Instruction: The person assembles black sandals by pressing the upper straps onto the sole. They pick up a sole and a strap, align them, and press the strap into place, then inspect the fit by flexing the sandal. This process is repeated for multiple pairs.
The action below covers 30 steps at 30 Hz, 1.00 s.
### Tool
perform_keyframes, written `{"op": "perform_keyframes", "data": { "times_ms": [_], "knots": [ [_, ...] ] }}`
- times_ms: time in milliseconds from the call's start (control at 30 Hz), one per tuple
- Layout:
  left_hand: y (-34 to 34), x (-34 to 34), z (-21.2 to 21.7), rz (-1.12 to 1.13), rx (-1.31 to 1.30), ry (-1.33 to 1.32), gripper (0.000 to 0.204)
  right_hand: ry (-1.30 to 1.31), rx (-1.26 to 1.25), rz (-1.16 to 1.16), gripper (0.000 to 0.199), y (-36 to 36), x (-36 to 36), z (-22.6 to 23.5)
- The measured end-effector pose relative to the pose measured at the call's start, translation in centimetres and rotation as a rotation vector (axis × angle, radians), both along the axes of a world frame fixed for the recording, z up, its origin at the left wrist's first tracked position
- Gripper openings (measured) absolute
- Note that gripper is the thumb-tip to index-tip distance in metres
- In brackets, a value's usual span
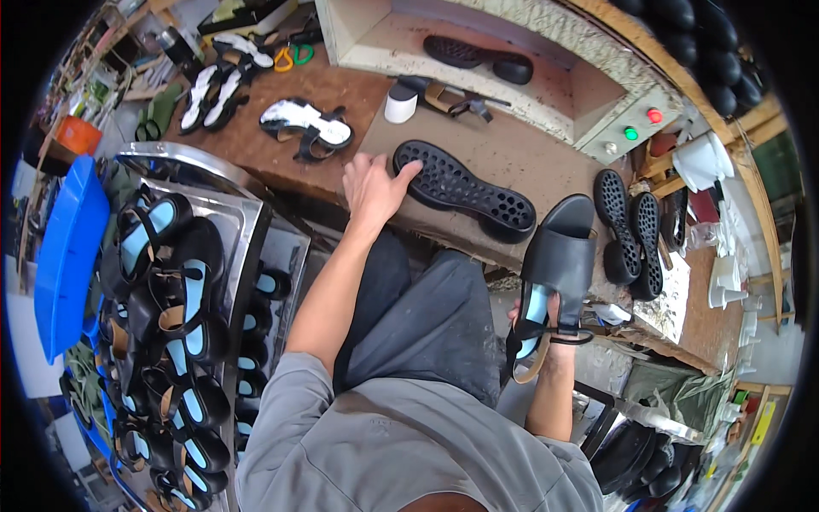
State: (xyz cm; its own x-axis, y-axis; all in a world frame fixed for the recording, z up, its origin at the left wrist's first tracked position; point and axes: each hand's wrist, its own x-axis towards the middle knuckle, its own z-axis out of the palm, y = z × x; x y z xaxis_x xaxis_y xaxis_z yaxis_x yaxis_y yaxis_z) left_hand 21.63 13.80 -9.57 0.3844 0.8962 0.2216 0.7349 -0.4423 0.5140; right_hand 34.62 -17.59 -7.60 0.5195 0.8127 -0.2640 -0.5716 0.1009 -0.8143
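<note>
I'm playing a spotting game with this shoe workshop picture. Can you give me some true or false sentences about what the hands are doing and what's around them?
1. The left hand touches the heel end of a black sole lying on the workbench. True.
2. The right hand is empty. False: it holds a black sandal upper with a light blue insole.
3. The two small round lights on the machine are both green. False: one is red, one is green.
4. A metal rack at the person's left holds many black sandals with blue insoles. True.
5. The black sole has a smooth surface. False: it is covered in round holes.
</note>
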Motion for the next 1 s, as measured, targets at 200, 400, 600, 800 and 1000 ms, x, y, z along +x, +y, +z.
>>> {"op": "perform_keyframes", "data": {
  "times_ms": [200,400,600,800,1000],
  "knots": [
    [1.7,3.3,-2.6,-0.085,-0.290,-0.611,0.042,0.301,0.106,0.238,0.082,0.6,0.8,0.0],
    [-3.3,0.2,3.7,-0.406,-0.532,-1.121,0.046,0.345,0.018,0.253,0.078,1.8,-2.0,2.7],
    [-7.7,-4.2,-0.3,-0.434,-0.930,-0.906,0.051,-0.058,-0.237,0.401,0.023,2.8,-5.1,-2.0],
    [-8.7,-6.1,-5.1,-0.491,-1.200,-1.220,0.058,-0.197,-0.332,0.464,0.018,2.9,-6.0,-3.8],
    [-7.9,-5.3,-6.2,-0.779,-1.160,-1.179,0.086,-0.390,-0.297,0.551,0.025,3.0,-4.7,-4.6]
  ]
}}
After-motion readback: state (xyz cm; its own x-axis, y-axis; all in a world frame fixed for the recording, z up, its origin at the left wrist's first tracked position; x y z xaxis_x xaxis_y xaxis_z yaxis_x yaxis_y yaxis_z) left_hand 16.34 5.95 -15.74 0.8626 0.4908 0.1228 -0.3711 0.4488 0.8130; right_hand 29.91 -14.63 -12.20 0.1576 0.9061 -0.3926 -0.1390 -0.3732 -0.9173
